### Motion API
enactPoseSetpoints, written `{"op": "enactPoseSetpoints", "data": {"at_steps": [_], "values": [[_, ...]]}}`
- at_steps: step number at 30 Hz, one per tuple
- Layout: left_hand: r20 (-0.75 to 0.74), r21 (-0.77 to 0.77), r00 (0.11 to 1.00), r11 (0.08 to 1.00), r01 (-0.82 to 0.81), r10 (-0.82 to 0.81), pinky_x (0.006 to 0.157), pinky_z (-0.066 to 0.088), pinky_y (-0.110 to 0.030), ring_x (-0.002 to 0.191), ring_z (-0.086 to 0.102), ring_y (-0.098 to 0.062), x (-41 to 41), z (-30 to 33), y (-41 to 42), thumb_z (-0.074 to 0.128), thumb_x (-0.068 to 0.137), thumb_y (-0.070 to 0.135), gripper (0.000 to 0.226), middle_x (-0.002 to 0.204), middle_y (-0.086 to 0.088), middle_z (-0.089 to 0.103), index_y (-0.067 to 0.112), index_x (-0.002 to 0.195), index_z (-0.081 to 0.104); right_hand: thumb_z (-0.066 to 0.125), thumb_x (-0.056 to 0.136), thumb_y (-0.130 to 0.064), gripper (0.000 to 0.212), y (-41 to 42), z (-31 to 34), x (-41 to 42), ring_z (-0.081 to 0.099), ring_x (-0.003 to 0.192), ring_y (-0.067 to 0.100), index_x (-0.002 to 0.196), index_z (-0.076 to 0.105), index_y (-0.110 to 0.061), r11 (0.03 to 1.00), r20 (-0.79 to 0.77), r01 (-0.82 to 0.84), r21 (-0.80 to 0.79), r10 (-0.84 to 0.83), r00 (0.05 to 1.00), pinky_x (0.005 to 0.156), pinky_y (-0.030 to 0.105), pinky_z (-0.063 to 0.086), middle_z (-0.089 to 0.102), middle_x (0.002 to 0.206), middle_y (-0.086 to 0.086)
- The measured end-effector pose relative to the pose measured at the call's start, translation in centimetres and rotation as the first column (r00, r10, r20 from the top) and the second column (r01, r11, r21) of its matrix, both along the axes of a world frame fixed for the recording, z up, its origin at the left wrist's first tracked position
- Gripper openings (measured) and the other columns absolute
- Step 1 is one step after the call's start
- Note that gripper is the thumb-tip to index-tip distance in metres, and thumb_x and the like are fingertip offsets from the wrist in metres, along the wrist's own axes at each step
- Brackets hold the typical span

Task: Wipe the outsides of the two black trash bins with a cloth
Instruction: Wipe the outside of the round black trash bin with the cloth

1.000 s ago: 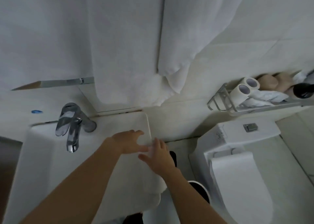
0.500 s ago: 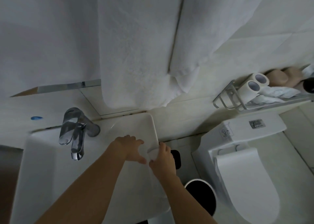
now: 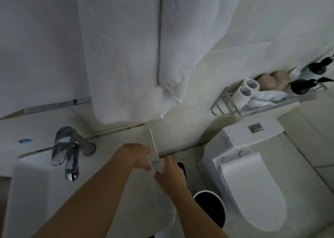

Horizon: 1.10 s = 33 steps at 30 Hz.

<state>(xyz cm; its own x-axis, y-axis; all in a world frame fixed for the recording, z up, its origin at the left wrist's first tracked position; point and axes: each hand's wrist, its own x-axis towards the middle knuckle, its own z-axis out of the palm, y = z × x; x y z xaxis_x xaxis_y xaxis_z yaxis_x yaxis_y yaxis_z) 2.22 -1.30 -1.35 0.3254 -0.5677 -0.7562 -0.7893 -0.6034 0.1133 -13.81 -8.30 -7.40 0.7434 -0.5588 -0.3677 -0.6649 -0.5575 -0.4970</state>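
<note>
Head view: judging by the hands, the cloth (image 3: pixel 160 166) is only being gathered at the sink's (image 3: pixel 108 192) right edge; next it must go down to the bins. The right hand (image 3: pixel 169 176) pinches it; the left hand (image 3: pixel 139 155), at its 10 o'clock, holds its other end. One black bin (image 3: pixel 209 209) stands at 5 o'clock, another (image 3: pixel 181 171) peeks just beyond the right hand

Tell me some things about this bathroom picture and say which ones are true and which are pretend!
1. Both hands are at the right edge of the sink. True.
2. The toilet lid is up. False: it is down.
3. Water runs from the faucet. False: no water shows.
4. Two toilet paper rolls lie on the metal wall shelf. True.
5. The right hand is wiping the black trash bin. False: it holds a white cloth above the bin.
</note>
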Motion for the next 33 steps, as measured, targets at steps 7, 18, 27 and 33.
{"op": "enactPoseSetpoints", "data": {"at_steps": [7,18,27,33], "values": [[0.034,-0.096,0.993,0.988,0.12,-0.117,0.091,0.051,-0.034,0.113,0.059,-0.023,-1.7,2.5,-5.6,0.064,0.083,0.06,0.07,0.134,-0.005,0.057,0.022,0.139,0.048,0.062,0.081,-0.032,0.037,-3.3,2.5,-2.3,0.06,0.099,0.032,0.112,0.047,-0.018,0.984,0.096,0.175,0.032,-0.177,0.98,0.073,0.038,0.046,0.06,0.113,0.005],[0.032,-0.201,0.883,0.863,0.464,-0.468,0.094,0.047,-0.035,0.12,0.055,-0.027,-12.8,4.3,-17.5,0.066,0.083,0.056,0.071,0.136,-0.006,0.053,0.023,0.142,0.043,0.059,0.083,-0.031,0.034,-11.0,5.4,-16.1,0.059,0.101,0.032,0.112,0.044,-0.02,0.855,0.094,0.499,-0.139,-0.491,0.866,0.072,0.034,0.037,0.057,0.112,0.004],[0.007,-0.223,0.806,0.785,0.578,-0.592,0.099,0.047,-0.038,0.125,0.052,-0.024,-25.6,3.5,-20.5,0.066,0.082,0.058,0.078,0.142,-0.001,0.05,0.027,0.147,0.037,0.062,0.081,-0.034,0.039,-11.9,4.9,-30.0,0.061,0.096,0.036,0.112,0.045,-0.019,0.735,0.071,0.657,-0.165,-0.656,0.751,0.076,0.04,0.049,0.057,0.11,0.005],[0.02,-0.234,0.808,0.783,0.576,-0.589,0.101,0.045,-0.042,0.128,0.048,-0.024,-32.0,0.8,-20.5,0.064,0.079,0.067,0.087,0.144,-0.001,0.046,0.031,0.15,0.03,0.061,0.082,-0.035,0.041,-12.4,2.5,-36.8,0.061,0.098,0.035,0.116,0.043,-0.02,0.746,0.059,0.651,-0.144,-0.65,0.758,0.078,0.038,0.047,0.057,0.113,0.004]]}}
